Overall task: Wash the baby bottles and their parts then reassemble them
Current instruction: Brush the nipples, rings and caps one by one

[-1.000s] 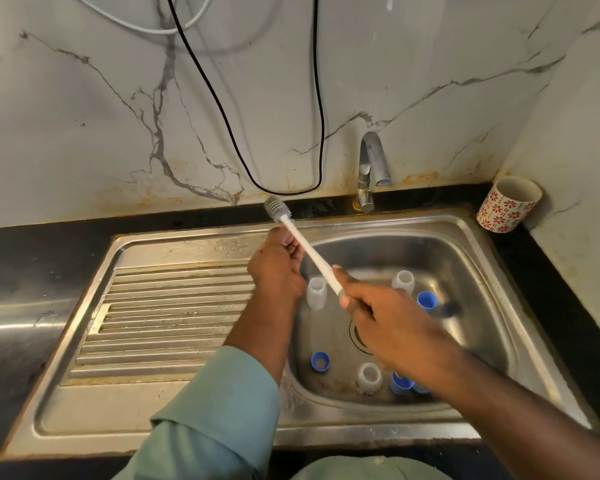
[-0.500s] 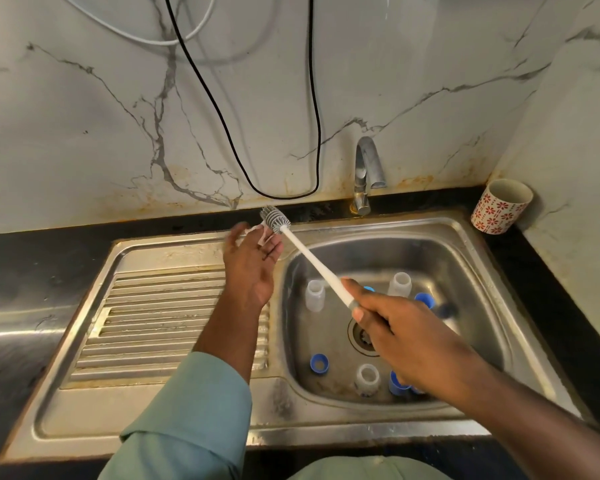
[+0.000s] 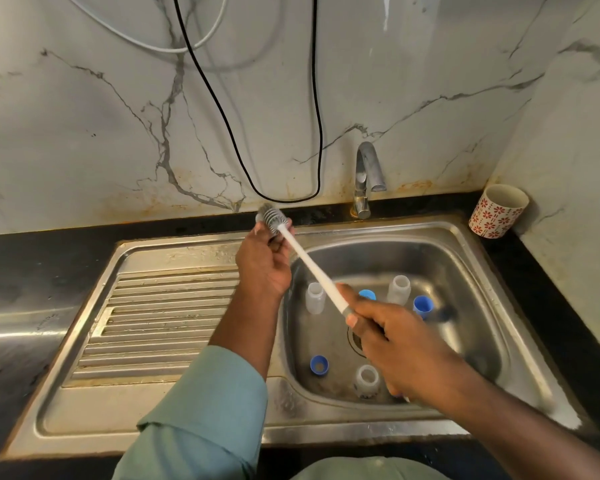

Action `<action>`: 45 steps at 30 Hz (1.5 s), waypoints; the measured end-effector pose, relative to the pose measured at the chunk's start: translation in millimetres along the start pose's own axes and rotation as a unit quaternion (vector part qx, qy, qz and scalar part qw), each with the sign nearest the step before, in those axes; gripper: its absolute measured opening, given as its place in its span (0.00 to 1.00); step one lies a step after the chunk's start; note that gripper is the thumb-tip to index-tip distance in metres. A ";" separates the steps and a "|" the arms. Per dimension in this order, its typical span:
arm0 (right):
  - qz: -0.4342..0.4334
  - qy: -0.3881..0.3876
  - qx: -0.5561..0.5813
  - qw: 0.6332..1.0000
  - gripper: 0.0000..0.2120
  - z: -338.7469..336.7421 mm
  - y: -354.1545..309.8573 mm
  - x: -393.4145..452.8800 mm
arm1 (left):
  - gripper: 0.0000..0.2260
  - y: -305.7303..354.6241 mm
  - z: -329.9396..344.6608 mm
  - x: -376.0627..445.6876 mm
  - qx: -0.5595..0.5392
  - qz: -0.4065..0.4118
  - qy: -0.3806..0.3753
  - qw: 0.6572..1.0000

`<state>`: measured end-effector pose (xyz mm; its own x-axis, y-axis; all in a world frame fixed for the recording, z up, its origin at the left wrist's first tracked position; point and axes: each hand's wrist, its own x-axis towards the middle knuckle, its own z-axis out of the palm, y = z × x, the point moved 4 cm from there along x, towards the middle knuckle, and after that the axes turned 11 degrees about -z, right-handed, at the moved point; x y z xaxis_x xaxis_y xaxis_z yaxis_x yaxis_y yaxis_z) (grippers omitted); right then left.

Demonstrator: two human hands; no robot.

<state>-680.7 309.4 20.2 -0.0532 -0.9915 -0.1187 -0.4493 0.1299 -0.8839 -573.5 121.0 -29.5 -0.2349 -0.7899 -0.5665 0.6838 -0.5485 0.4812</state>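
From the head view, we see our right hand [image 3: 395, 344] wrapped tight around the low end of a long white bottle brush [image 3: 309, 265]. The brush slants up and away toward the back edge of the sink [image 3: 471, 244]. Our left hand [image 3: 264, 261] is up by the grey bristle head [image 3: 272, 220]. Its fingers curl around the bristles and touch them, above the back rim where the bowl meets the ribbed draining board [image 3: 160, 320].

Down in the bowl we see three clear baby bottles standing up with their mouths open. One bottle [image 3: 315, 297] is near the left wall of the bowl, just under the brush handle. A second bottle [image 3: 399, 289] stands toward the back of the bowl. A third bottle [image 3: 367, 379] stands near the front wall, close to our right hand.

Blue parts lie in the bowl too. A blue ring [image 3: 318, 365] sits near the front left corner of the bowl. A blue cap [image 3: 422, 306] is beside the back bottle, on its right. Another blue piece [image 3: 367, 294] peeks out just behind our right hand. The drain [image 3: 355, 341] is partly hidden by that hand.

The tap [image 3: 366, 178] stands at the back edge of the sink. A cup with red flowers [image 3: 497, 211] sits on the dark surface [image 3: 32, 265] in the back right corner. A black cable [image 3: 284, 199] hangs on the marble wall.
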 end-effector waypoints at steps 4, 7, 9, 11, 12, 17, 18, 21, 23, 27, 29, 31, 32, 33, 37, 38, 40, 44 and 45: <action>0.039 0.002 0.056 0.998 0.15 -5.0 -2.3 -0.8 | 0.09 -5.2 -0.7 -3.0 0.054 0.035 0.026 0.998; 0.049 -0.010 0.081 0.995 0.15 -1.5 -2.1 -10.3 | 0.08 0.7 -6.3 -1.4 0.069 0.087 0.073 0.991; 0.056 -0.007 0.087 0.995 0.17 -1.7 -0.5 -7.5 | 0.08 -8.1 -6.7 -4.8 0.128 0.098 0.075 0.984; 0.064 -0.022 0.088 0.994 0.18 -1.5 -1.5 -8.8 | 0.08 -9.6 -12.2 -4.4 0.126 0.107 0.099 0.981; 0.064 -0.035 0.091 0.993 0.18 -0.3 -2.1 -11.9 | 0.07 -4.3 -15.3 -2.7 0.116 0.119 0.116 0.979; 0.060 -0.025 0.107 0.992 0.19 -7.5 -4.3 -9.7 | 0.05 6.5 -9.8 -2.2 0.122 0.117 0.086 0.982; 0.058 -0.024 0.104 0.993 0.19 -8.2 -4.1 -7.4 | 0.06 6.6 -10.1 -3.4 0.125 0.119 0.091 0.981; 0.060 -0.029 0.096 0.993 0.19 -3.0 -2.0 -4.9 | 0.08 7.9 -12.2 -3.7 0.190 0.142 0.104 0.966; 0.062 -0.005 0.100 0.993 0.19 -5.1 0.4 -1.2 | 0.10 -0.5 -10.7 -6.2 0.260 0.156 0.089 0.949; 0.054 -0.021 0.092 0.994 0.18 -5.5 -0.2 -5.8 | 0.12 -3.8 -14.1 -7.0 0.248 0.146 0.100 0.952; 0.046 -0.020 0.087 0.995 0.19 -4.4 1.0 -4.9 | 0.12 -5.5 -11.3 -5.7 0.269 0.136 0.071 0.951; 0.046 -0.002 0.097 0.994 0.19 -9.0 1.4 -0.8 | 0.11 -11.2 -7.8 -7.5 0.279 0.121 0.057 0.951; 0.044 -0.004 0.103 0.994 0.19 -11.3 0.0 -2.5 | 0.11 -10.8 -6.3 -9.0 0.269 0.120 0.066 0.953; 0.042 -0.009 0.108 0.993 0.18 -12.1 -0.2 -6.2 | 0.12 -7.0 -6.4 -8.3 0.254 0.121 0.077 0.957; 0.035 0.001 0.125 0.991 0.19 -7.9 2.2 -19.2 | 0.10 -7.8 -7.2 -6.0 0.234 0.130 0.078 0.960; 0.031 0.020 0.127 0.991 0.19 -8.3 2.9 -16.6 | 0.10 -15.6 -6.8 -8.4 0.239 0.128 0.068 0.960; 0.030 0.058 0.135 0.989 0.19 -11.9 3.0 -11.4 | 0.09 -25.6 -4.5 -12.0 0.240 0.136 0.053 0.960; 0.094 0.036 0.223 0.970 0.18 -22.8 1.5 -25.0 | 0.12 -15.7 -4.6 -9.3 0.304 0.165 -0.002 0.938; 0.110 0.020 0.257 0.960 0.17 -24.7 0.0 -30.5 | 0.12 -14.6 -4.9 -8.6 0.316 0.170 -0.016 0.933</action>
<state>-701.1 339.5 35.0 -0.1343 -0.9380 -0.3195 0.0760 0.3117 -0.9471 -578.1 137.2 -34.9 -0.1069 -0.9497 -0.2942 0.1812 -0.3096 0.9335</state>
